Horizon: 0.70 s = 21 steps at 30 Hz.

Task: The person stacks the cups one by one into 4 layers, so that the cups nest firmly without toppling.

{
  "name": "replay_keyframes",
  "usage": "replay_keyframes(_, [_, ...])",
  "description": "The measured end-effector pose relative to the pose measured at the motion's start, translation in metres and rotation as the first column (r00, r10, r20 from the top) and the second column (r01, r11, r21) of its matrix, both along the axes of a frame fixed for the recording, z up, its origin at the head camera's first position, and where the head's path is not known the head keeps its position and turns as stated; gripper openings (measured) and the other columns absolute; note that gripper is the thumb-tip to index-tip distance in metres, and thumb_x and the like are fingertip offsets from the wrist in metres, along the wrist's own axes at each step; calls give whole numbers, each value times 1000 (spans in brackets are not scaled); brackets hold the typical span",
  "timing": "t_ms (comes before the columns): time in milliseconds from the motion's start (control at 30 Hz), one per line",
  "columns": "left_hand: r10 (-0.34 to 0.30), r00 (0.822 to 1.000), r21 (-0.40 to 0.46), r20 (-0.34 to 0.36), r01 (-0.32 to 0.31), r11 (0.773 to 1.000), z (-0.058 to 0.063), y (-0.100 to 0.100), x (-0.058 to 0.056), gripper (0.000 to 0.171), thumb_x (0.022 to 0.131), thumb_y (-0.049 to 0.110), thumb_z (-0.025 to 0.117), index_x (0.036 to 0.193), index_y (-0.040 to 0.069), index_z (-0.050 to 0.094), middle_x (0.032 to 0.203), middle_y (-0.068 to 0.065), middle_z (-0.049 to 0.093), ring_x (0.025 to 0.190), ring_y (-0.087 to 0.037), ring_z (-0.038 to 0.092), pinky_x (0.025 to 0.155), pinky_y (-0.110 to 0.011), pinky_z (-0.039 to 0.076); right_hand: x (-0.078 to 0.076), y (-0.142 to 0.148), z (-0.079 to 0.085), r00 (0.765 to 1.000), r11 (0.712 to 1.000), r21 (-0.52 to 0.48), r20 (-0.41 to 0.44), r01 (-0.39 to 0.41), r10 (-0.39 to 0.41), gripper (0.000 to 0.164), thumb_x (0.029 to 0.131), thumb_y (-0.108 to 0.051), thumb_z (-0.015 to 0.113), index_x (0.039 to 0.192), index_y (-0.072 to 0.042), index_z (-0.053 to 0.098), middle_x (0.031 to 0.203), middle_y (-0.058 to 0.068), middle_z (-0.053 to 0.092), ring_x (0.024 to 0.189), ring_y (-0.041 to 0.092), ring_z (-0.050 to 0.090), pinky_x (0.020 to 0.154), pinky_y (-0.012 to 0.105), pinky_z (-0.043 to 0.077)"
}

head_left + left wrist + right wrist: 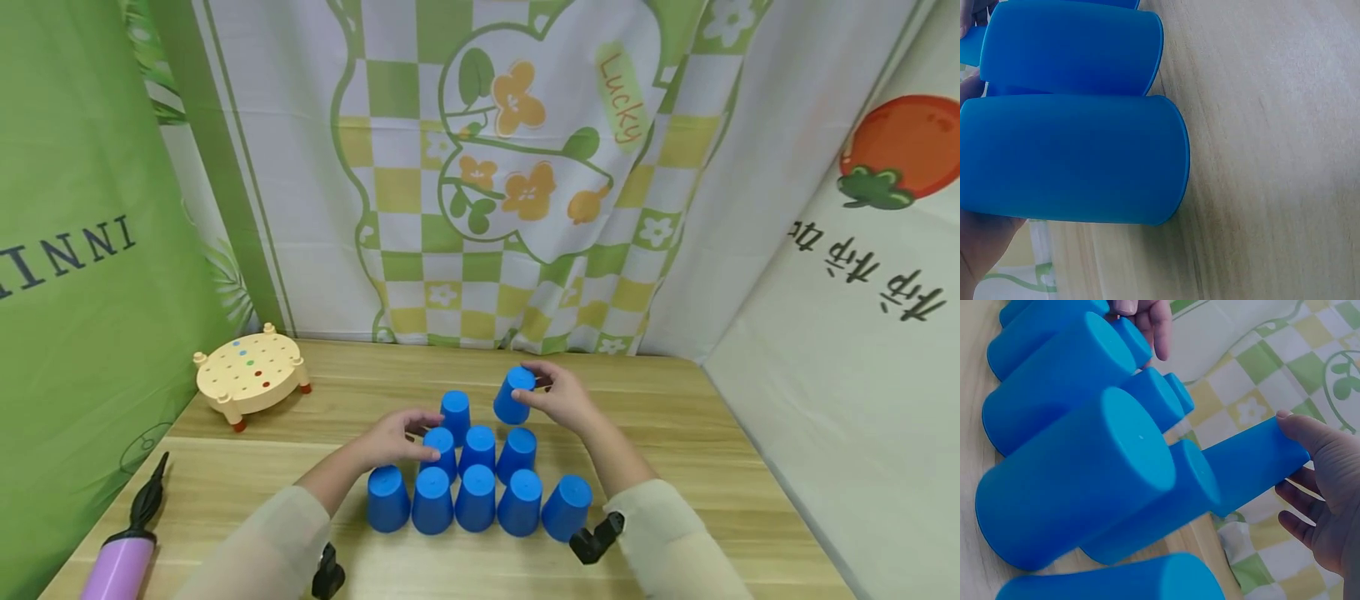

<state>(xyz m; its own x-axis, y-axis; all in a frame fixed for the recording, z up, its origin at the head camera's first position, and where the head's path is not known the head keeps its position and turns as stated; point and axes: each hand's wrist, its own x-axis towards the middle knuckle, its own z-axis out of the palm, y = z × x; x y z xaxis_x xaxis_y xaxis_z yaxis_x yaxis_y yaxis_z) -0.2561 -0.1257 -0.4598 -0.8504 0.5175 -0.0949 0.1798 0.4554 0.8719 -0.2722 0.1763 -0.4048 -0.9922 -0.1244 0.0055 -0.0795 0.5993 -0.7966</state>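
Several blue plastic cups stand upside down in rows on the wooden table. My right hand [561, 400] pinches one blue cup [512, 402] near its closed end, thumb on one side and fingers on the other. This cup is slightly tilted, at the back right of the group. My left hand [388, 440] has thumb and fingers around the leftmost cup [442, 444] of the middle row. Just behind that cup stands a single back cup [455, 410]. Nearer me runs the front row, including a middle cup [476, 500]. In the left wrist view, front cups hide most of the left hand.
A round cream pegboard stool [251, 375] with short legs stands at the back left. A purple hand pump [123, 558] with a black nozzle lies at the left front. Patterned curtains [525, 208] hang behind the table [675, 433] and at both sides.
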Motion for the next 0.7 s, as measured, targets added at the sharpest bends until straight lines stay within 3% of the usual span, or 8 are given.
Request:
replay_keyframes(567, [-13, 999, -38, -32, 12, 999, -5, -3, 1, 58, 85, 27, 76, 135, 7, 56, 130, -14, 62, 120, -36, 56, 101, -57, 47, -13, -30, -28, 999, 999, 26, 36, -31, 30, 55, 86, -27, 76, 135, -11, 57, 126, 9, 64, 115, 28, 59, 91, 42, 54])
replay_keyframes(700, [15, 1000, -37, -22, -16, 999, -4, -6, 1, 59, 85, 29, 76, 136, 8, 56, 130, -12, 62, 120, -34, 56, 102, -55, 46, -14, -32, -32, 998, 998, 36, 42, -49, 48, 54, 86, -26, 76, 134, -11, 58, 127, 10, 63, 115, 29, 59, 92, 43, 54])
